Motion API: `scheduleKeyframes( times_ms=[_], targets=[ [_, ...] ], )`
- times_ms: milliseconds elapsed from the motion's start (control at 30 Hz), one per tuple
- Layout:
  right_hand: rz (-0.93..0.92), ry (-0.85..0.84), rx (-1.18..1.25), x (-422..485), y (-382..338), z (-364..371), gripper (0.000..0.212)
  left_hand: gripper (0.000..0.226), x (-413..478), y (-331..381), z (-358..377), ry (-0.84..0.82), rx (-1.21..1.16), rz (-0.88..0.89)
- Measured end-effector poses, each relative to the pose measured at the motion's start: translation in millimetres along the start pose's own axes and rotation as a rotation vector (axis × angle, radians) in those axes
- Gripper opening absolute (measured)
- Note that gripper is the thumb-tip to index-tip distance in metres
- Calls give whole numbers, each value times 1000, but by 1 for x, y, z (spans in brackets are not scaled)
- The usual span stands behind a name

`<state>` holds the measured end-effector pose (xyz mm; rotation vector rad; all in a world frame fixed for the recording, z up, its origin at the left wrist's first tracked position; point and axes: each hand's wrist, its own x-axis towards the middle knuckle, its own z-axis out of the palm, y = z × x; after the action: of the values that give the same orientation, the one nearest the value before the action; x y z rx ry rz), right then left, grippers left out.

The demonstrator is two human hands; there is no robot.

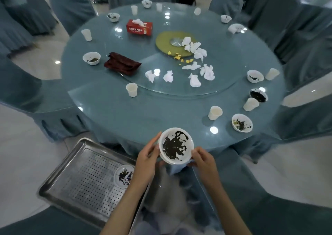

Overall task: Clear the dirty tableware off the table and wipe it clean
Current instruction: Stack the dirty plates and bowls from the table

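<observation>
A white bowl (176,145) smeared with dark food residue is held just off the near edge of the round table (125,112). My left hand (146,160) holds its left rim and my right hand (203,160) pinches its right rim. Another dirty bowl (122,176) lies in the steel tray (71,162) at lower left, partly hidden by my left wrist. Several more dirty bowls, such as one at the right (242,122) and one at the left (91,58), and white paper cups (215,112) ring the table. A dark red cloth (122,63) lies on the glass turntable (224,83).
Crumpled white tissues (195,80) and yellow scraps (179,57) litter the turntable, beside a red tissue box (139,27). Chairs in blue-grey covers (71,6) surround the table. The tray rests on a chair at lower left.
</observation>
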<state>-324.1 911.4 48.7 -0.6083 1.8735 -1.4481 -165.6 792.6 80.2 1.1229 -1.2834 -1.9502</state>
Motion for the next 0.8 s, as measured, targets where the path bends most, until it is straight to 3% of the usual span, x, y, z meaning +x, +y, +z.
scheduleKeyframes(
  times_ms=[267, 433, 600, 800],
  targets=[
    [37, -24, 58, -80, 22, -35, 27, 37, -90, -46, 22, 14, -43, -41],
    [35, -93, 110, -129, 28, -29, 30, 34, -154, -66, 3, 129, -55, -44],
    [64, -181, 175, -157, 28, 10, 7, 33, -200, -67, -32, 271, -115, -21],
    [-5, -401, 92, -186, 14, 73, 35, 35, -245, -59, -95, 391, -126, 7]
  ],
)
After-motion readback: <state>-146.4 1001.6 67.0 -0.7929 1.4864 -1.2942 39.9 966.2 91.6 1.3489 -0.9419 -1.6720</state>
